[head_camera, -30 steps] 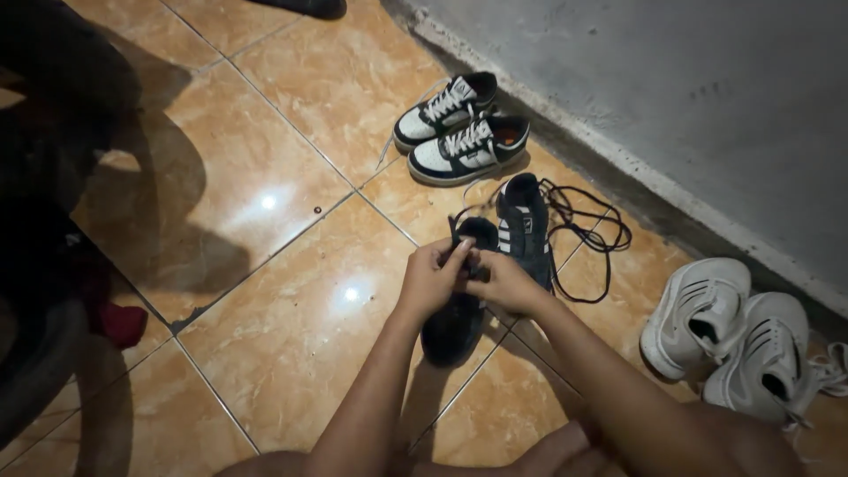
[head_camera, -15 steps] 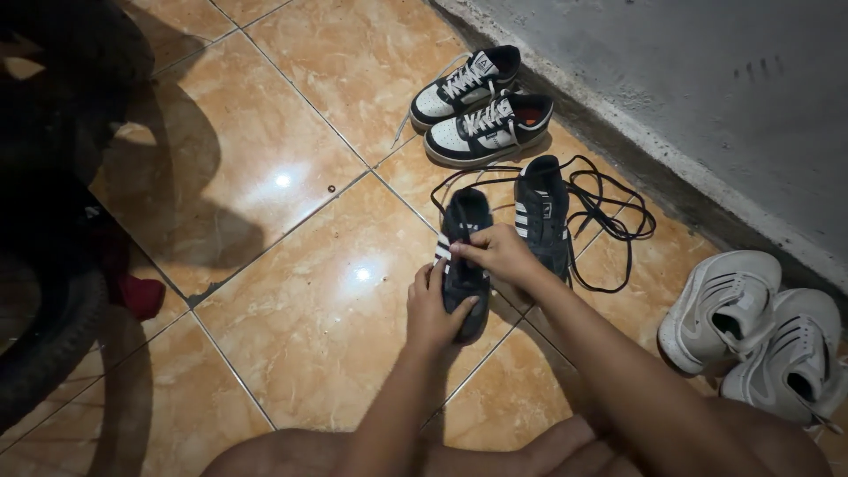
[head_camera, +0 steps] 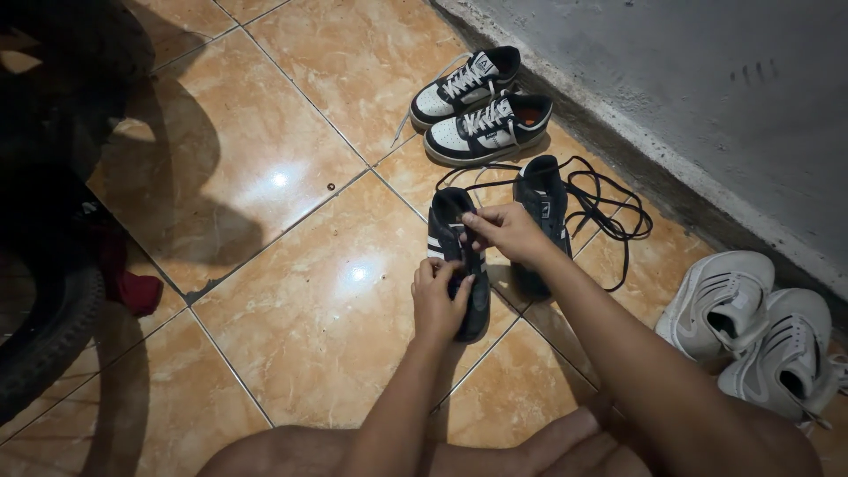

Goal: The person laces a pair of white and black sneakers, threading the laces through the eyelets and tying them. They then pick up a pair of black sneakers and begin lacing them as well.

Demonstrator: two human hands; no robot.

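While lying on the tiled floor [head_camera: 291,309], dark striped sneaker [head_camera: 455,256] noted with long axis running away from body, toe nearest. Left hand [head_camera: 439,296] clamped on toe end; right hand [head_camera: 505,231] beyond it, fingers [head_camera: 470,225] pinching black lace [head_camera: 609,221] at the tongue.

We're in a home entryway: glossy orange floor tiles [head_camera: 265,203], pairs of sneakers [head_camera: 481,106] lined along a bare concrete wall [head_camera: 707,79].

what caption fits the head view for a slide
Both hands, left hand and right hand, work on a black striped sneaker on the tiled floor.
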